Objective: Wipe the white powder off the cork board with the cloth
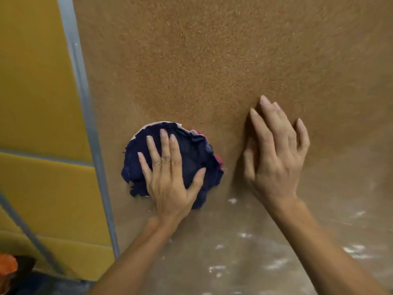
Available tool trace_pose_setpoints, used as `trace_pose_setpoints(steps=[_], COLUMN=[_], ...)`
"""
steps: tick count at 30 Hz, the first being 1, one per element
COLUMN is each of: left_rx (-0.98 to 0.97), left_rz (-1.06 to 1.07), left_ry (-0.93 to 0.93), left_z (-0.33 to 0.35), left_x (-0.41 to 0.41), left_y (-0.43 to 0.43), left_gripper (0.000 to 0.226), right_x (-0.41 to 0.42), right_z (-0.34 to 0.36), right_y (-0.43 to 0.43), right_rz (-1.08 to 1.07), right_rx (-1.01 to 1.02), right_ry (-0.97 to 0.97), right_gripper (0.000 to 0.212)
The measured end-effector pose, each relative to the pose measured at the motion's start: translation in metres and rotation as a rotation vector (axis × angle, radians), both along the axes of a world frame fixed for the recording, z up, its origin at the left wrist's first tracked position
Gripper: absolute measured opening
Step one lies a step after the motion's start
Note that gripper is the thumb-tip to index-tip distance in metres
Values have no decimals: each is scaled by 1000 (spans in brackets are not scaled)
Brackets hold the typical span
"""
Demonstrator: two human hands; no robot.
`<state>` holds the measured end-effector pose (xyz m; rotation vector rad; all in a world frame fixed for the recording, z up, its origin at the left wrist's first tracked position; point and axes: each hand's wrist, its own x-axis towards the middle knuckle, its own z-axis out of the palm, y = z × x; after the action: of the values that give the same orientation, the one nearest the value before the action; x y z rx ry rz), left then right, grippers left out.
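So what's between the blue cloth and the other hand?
Only a narrow strip of bare cork board, seen in the head view, separates the cloth from the right hand; white powder lies lower.

**Hidden and cropped regions**
The left hand (170, 179) hides the cloth's (192, 151) middle; the cork board (212, 60) runs off the top, right and bottom edges; an orange object (7, 265), lower left, is cropped and unidentifiable; lower-right white powder (356, 251) is blurred.

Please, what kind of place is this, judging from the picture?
Probably an indoor room such as an office or classroom, though I cannot be sure: a large cork board in a metal frame, with yellow panels beside it.
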<state>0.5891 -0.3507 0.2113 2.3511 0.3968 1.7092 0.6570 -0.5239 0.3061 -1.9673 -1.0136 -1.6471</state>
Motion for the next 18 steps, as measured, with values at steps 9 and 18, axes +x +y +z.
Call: trace_pose_setpoints(steps=[9, 18], left_rx=[504, 150], left_rz=[-15, -41], left_ry=[-31, -34], left_z=[5, -51], left_x=[10, 15], left_y=[45, -31], left_gripper=[63, 50], right_x=[22, 43], right_z=[-40, -34], right_y=[-10, -41], right_rz=[-87, -72], right_rx=[31, -150], right_ry=[-84, -134], right_gripper=[47, 56])
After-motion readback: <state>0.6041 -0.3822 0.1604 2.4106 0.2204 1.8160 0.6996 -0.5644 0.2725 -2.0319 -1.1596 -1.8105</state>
